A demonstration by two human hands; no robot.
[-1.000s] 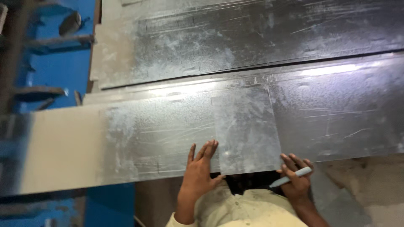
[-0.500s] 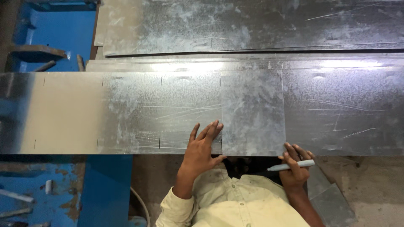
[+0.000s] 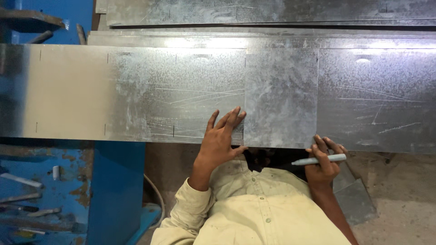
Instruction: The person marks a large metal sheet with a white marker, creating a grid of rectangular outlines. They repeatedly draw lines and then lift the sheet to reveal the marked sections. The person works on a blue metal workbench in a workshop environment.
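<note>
shirt — pale cream, buttoned front | left sleeve long — cuff at wrist | hands bare

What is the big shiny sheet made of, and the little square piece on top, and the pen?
The big sheet looks like zinc-coated steel: grey, shiny, mottled and scratched. The small square piece under the left hand looks the same, with the same speckled shine. The pen in the right hand seems plastic: smooth, pale, dull.
</note>
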